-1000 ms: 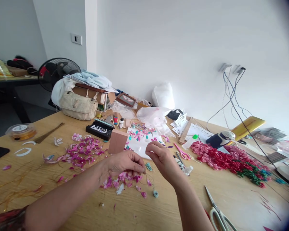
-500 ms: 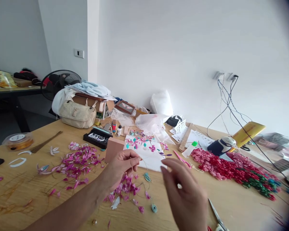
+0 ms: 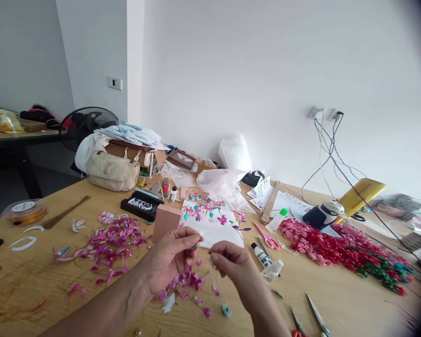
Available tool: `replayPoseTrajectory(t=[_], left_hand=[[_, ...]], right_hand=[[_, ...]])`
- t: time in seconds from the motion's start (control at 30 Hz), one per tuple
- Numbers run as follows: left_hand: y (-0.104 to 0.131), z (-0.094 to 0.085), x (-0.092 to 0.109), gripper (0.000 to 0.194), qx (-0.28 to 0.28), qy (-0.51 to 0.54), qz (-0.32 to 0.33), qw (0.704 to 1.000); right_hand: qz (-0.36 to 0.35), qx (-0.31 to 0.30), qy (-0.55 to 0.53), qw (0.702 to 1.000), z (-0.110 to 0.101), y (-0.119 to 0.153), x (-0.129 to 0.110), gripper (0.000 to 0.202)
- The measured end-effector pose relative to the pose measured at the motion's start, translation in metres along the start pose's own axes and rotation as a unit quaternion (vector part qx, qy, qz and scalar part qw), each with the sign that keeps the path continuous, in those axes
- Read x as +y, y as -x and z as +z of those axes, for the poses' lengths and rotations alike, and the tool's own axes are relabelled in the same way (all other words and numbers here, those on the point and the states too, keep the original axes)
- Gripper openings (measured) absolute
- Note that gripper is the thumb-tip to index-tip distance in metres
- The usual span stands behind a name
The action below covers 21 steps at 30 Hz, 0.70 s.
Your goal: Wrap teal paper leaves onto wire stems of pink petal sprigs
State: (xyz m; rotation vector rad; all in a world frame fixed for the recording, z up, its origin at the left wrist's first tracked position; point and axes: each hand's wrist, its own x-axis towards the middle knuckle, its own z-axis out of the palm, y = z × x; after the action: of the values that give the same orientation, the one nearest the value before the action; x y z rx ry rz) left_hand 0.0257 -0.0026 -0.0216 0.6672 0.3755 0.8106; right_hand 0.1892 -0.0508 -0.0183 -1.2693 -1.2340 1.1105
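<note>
left hand clamped on teal piece under thumb; right hand near, grip unclear

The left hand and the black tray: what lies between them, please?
In the head view, mainly a light-brown block stands between the left hand and the black tray.

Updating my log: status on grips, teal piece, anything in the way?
Left grip on teal piece, partly hidden. Right grip pinched, contents unclear. Pink petals scattered below left grip.
</note>
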Motion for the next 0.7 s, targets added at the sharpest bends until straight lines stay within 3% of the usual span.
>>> replayPoseTrajectory(t=[0.13, 0.27, 0.33, 0.5, 0.57, 0.7], left_hand=[[0.007, -0.001, -0.01, 0.011, -0.035, 0.014, -0.071, 0.997], [0.015, 0.006, -0.023, 0.011, -0.093, 0.007, -0.139, 0.986], [0.017, 0.012, -0.025, 0.01, -0.099, -0.051, -0.112, 0.987], [0.021, 0.022, -0.02, 0.007, -0.061, -0.263, 0.064, 0.961], [0.021, 0.024, -0.02, 0.007, -0.08, -0.273, 0.079, 0.955], [0.015, 0.026, -0.022, 0.01, -0.114, -0.18, 0.028, 0.977]], right_hand=[[-0.049, 0.037, -0.015, 0.998, -0.019, -0.013, 0.001, 0.02], [-0.037, 0.033, -0.042, 0.998, -0.016, -0.021, 0.017, 0.02], [-0.016, 0.021, -0.034, 0.999, -0.012, -0.019, 0.026, 0.02], [-0.002, 0.028, -0.008, 1.0, -0.015, -0.01, 0.034, 0.019], [-0.004, 0.026, 0.007, 1.0, -0.014, -0.009, 0.034, 0.018], [-0.011, -0.002, 0.058, 0.998, -0.003, -0.009, 0.038, 0.016]])
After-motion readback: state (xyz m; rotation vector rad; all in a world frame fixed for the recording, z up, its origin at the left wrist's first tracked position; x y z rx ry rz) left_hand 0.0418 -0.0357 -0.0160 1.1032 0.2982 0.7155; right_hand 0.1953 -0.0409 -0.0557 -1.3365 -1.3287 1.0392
